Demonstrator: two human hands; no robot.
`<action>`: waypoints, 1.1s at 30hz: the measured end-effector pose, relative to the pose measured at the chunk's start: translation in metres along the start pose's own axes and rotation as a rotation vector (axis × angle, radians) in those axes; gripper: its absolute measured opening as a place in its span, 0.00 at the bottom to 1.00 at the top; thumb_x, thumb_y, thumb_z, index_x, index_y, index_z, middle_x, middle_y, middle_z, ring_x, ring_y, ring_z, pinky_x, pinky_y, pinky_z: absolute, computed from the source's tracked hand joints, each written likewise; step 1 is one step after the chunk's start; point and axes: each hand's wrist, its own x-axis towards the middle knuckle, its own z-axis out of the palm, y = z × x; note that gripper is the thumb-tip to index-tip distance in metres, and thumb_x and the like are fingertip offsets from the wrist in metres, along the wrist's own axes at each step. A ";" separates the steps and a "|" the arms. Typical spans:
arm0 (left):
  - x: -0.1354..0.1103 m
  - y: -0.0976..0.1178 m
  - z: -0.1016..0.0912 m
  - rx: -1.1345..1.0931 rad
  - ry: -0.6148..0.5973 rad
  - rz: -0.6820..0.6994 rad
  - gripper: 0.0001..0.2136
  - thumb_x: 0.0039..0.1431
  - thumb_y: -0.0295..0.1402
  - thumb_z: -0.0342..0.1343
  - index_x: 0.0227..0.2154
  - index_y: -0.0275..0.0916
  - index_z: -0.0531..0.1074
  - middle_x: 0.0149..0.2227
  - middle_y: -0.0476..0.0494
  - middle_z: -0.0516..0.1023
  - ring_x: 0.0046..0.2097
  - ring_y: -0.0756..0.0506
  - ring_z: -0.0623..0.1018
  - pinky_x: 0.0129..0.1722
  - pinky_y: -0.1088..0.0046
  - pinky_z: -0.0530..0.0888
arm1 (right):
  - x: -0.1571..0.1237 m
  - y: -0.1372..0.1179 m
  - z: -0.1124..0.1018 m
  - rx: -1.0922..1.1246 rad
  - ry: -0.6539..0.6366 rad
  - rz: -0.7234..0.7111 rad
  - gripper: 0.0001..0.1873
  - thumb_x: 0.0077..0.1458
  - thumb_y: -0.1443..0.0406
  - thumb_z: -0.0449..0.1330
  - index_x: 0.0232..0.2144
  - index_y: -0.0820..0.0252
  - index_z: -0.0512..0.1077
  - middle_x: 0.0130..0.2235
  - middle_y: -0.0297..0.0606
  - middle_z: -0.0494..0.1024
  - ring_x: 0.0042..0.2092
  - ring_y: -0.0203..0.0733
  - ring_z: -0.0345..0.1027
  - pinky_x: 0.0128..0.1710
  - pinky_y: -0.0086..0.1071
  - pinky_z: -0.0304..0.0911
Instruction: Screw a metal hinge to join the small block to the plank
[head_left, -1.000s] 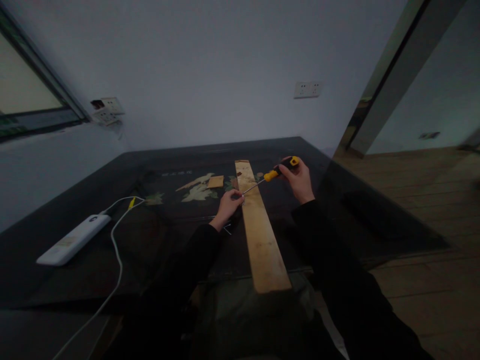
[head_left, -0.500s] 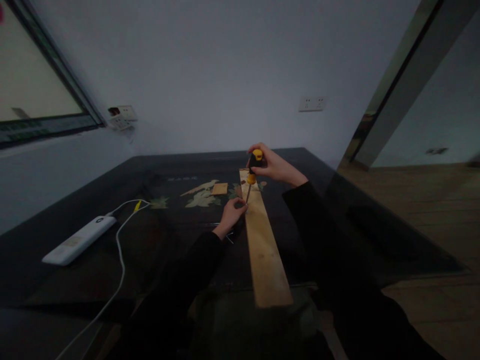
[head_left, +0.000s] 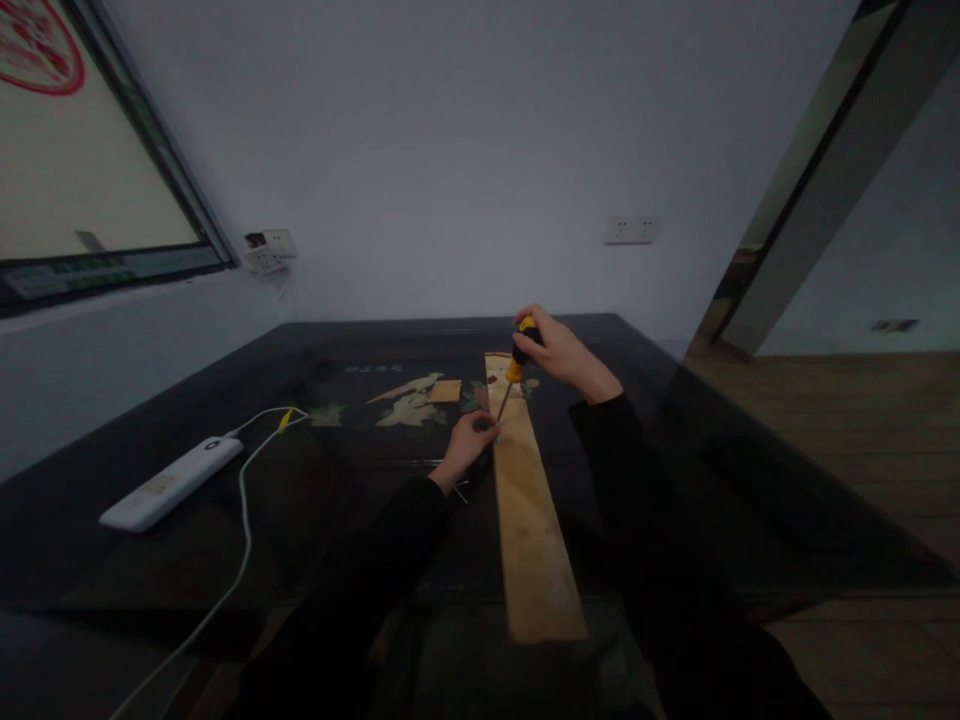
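Observation:
A long pale wooden plank [head_left: 536, 530] lies on the dark table [head_left: 225, 480], its near end past the table's front edge. My right hand [head_left: 559, 352] is closed round the black-and-yellow handle of a screwdriver [head_left: 516, 362], held nearly upright with its tip down on the plank. My left hand [head_left: 471, 442] pinches something small at the tip, against the plank's left edge; what it is I cannot make out.
A white power bank [head_left: 174, 482] with a white cable [head_left: 241, 500] lies at the table's left. A small wooden block [head_left: 445, 391] sits on the table's leaf pattern. Wall sockets [head_left: 631, 230] are behind. Wooden floor [head_left: 862, 440] spreads to the right.
My right hand has swung the screwdriver from a slanted, nearly flat pose to almost upright over the plank. My left hand has stayed at the tip. The view has tilted a little.

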 end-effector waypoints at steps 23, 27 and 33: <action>0.005 -0.013 0.003 -0.062 0.007 0.006 0.09 0.49 0.26 0.63 0.35 0.36 0.73 0.37 0.43 0.79 0.33 0.49 0.77 0.35 0.74 0.72 | -0.001 -0.002 0.000 -0.049 0.095 -0.037 0.09 0.60 0.59 0.53 0.39 0.56 0.69 0.36 0.39 0.74 0.38 0.43 0.66 0.38 0.36 0.60; 0.005 -0.016 0.003 -0.062 -0.006 -0.003 0.10 0.49 0.29 0.64 0.36 0.37 0.73 0.35 0.44 0.79 0.31 0.48 0.77 0.35 0.73 0.73 | -0.001 -0.010 0.011 -0.235 0.159 0.040 0.14 0.61 0.53 0.53 0.38 0.57 0.70 0.40 0.43 0.74 0.40 0.46 0.67 0.38 0.37 0.59; 0.006 -0.015 0.001 -0.076 -0.021 -0.006 0.10 0.48 0.26 0.64 0.35 0.37 0.74 0.36 0.42 0.80 0.37 0.46 0.79 0.40 0.70 0.75 | 0.000 -0.004 0.007 -0.019 0.069 -0.015 0.14 0.63 0.62 0.48 0.49 0.58 0.66 0.44 0.43 0.74 0.42 0.44 0.67 0.40 0.36 0.61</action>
